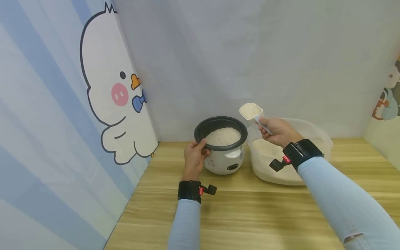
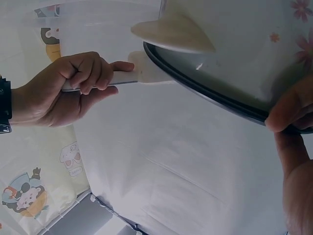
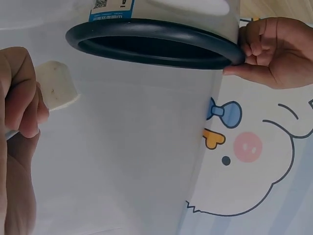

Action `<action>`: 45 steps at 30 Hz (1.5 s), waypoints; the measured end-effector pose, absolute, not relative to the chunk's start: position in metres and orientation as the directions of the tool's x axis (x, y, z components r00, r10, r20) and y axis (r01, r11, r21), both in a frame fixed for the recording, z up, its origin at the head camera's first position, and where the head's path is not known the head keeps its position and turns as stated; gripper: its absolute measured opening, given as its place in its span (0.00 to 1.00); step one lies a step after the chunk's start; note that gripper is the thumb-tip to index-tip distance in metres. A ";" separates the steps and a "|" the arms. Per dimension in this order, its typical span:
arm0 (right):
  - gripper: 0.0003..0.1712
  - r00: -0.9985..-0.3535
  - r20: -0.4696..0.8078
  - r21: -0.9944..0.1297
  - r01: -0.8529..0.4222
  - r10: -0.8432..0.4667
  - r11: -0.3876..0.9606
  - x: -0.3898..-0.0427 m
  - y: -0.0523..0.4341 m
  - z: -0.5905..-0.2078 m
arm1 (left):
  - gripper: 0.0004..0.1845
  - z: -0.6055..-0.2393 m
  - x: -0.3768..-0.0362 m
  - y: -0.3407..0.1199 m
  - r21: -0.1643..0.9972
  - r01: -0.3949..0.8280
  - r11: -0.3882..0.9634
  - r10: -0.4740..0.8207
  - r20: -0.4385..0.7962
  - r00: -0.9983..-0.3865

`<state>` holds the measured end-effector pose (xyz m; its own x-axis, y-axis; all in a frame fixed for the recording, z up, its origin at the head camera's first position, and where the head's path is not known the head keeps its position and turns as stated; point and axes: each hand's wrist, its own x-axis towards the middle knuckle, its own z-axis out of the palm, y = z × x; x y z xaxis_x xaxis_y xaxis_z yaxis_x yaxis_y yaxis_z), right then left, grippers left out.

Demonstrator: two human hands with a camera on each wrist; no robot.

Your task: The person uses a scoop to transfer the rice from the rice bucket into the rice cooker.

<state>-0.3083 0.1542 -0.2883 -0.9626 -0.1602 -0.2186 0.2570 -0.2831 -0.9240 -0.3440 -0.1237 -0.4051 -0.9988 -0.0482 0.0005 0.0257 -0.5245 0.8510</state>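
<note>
1. Wooden table (image 1: 250, 215) set in a corner; duck cartoon (image 1: 115, 93) on the left wall, plain pale wall behind.
2. Rice cooker (image 1: 222, 152) stands mid-table, its black-rimmed pot holding white rice (image 1: 223, 136).
3. My left hand (image 1: 194, 158) pinches the cooker's rim, thumb on top, fingers curled beneath.
4. My right hand (image 1: 276, 131) has its fingers wrapped round the handle of a scoop (image 1: 251, 111), heaped with rice, raised just right of the pot.
5. Clear tub (image 1: 315, 139) of rice sits beside the cooker, under my right wrist.

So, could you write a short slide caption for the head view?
Left hand steadies rice cooker rim; right hand lifts a full scoop of rice.
</note>
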 end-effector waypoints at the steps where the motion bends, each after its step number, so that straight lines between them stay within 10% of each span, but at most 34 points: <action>1: 0.12 -0.968 -0.209 -0.936 0.240 -0.143 -0.258 -0.309 0.151 -0.289 | 0.10 -0.405 -0.344 -0.123 0.851 0.026 -0.524 -0.050 0.000 -0.999; 25: 0.20 -0.994 0.106 -0.859 -0.078 0.027 0.507 -0.323 0.134 -0.308 | 0.10 -0.402 -0.340 -0.120 0.855 0.025 -0.518 -0.058 -0.006 -0.998; 45: 0.17 -0.930 0.363 -0.622 -0.281 -0.049 0.731 -0.327 0.119 -0.319 | 0.10 -0.403 -0.340 -0.125 0.853 0.005 -0.522 -0.055 -0.028 -0.998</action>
